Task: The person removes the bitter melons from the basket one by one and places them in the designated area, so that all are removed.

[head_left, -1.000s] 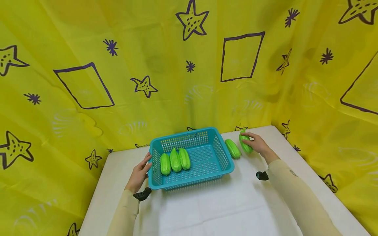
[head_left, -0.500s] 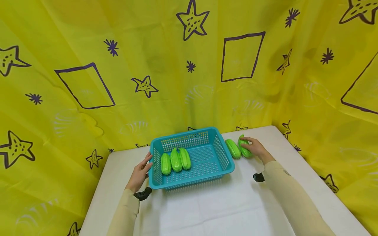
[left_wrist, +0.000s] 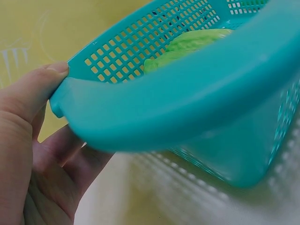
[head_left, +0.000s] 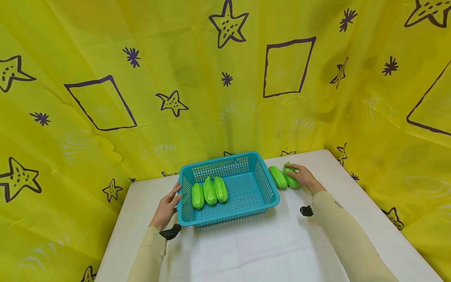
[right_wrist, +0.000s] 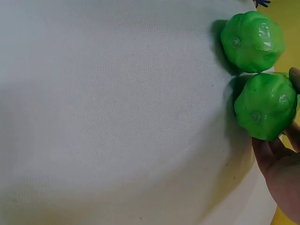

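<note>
A teal plastic basket (head_left: 243, 192) stands on the white table. Three bright green ridged gourds (head_left: 209, 192) lie side by side in its left part. My left hand (head_left: 165, 209) holds the basket's left end; in the left wrist view the thumb (left_wrist: 40, 86) sits on the rim, with fingers below and outside it. To the right of the basket, a fourth gourd (head_left: 278, 178) lies on the table. Close beside it is another gourd (right_wrist: 267, 108), gripped by my right hand (head_left: 304, 177) between thumb and fingers. The hand partly covers that gourd.
A yellow curtain (head_left: 197, 133) with drawn stars hangs behind the table and along both sides. The white table top (head_left: 246, 250) extends in front of the basket. Dark wrist cameras (head_left: 170, 232) project from both sleeves.
My right hand has moved the gripped gourd left and slightly toward me, up beside the other loose gourd. The left hand and the basket have stayed in place.
</note>
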`<action>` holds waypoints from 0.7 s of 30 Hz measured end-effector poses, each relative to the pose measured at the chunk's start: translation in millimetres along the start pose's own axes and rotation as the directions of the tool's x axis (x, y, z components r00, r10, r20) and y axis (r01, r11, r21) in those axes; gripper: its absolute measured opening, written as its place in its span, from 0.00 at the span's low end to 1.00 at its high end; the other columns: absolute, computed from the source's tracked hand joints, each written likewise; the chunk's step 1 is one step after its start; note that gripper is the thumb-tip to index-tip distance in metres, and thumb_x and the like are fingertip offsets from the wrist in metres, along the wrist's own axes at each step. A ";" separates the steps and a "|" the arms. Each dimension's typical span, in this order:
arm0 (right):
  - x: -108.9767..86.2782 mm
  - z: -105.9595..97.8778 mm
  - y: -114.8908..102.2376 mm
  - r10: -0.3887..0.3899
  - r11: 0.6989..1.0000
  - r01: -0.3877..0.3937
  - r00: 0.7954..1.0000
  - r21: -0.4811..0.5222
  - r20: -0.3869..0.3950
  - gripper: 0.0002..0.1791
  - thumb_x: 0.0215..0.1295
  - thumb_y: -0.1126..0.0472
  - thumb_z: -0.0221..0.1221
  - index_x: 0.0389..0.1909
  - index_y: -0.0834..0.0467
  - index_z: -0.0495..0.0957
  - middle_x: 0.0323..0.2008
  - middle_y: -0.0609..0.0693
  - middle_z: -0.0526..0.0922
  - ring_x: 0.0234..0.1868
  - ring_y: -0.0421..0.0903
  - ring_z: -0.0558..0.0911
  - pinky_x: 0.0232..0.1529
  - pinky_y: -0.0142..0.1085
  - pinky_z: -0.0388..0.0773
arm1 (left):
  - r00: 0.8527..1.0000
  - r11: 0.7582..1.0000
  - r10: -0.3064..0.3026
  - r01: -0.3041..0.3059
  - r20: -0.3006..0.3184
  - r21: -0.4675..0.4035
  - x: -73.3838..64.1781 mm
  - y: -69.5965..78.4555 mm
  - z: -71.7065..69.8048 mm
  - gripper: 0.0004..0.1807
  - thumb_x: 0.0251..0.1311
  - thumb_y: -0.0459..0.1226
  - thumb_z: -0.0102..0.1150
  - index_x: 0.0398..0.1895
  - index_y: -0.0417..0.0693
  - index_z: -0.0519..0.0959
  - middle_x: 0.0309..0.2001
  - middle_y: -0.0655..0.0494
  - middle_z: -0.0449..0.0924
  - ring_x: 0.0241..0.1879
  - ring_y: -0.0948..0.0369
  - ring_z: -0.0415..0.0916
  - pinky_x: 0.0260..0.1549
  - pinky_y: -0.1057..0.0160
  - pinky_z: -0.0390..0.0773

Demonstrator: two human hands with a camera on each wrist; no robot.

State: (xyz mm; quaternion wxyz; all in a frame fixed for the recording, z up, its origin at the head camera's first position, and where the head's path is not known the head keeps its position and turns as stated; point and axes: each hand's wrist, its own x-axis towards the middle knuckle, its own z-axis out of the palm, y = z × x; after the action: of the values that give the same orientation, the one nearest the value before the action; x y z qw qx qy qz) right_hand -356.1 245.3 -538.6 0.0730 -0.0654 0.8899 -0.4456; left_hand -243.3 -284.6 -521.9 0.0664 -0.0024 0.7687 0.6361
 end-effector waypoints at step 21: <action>-3.3 -1.1 -0.6 0.030 1.000 -0.030 0.999 0.006 -0.023 0.27 0.74 0.54 0.53 0.69 0.62 0.66 0.70 0.69 0.59 0.69 0.70 0.59 0.66 0.63 0.58 | 1.000 1.000 -0.004 0.004 0.003 -0.017 -0.5 -3.9 -1.3 0.29 0.74 0.45 0.47 0.76 0.56 0.57 0.76 0.73 0.44 0.75 0.57 0.47 0.64 0.47 0.67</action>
State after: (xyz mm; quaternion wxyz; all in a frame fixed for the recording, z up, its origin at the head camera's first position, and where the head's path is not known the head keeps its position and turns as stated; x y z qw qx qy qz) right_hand -353.0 246.5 -537.2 0.0693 -0.0468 0.8902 -0.4477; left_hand -242.6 -286.7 -525.4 0.0688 -0.0035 0.7632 0.6425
